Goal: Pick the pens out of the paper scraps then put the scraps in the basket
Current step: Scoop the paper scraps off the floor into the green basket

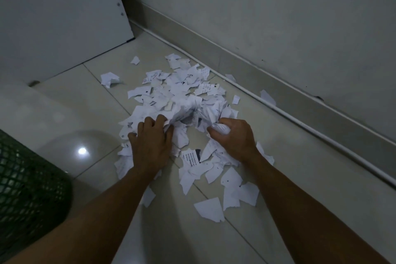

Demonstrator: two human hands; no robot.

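On the tiled floor (pixel 267 178) beside the basket (pixel 27 178), both hands' grips clutch paper scraps (pixel 184 96).

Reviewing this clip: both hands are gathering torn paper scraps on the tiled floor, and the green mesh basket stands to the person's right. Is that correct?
Not quite. The head view shows the green mesh basket at the person's left, not the right. The rest holds: the left hand and right hand are both gathering torn paper scraps on the tiled floor.
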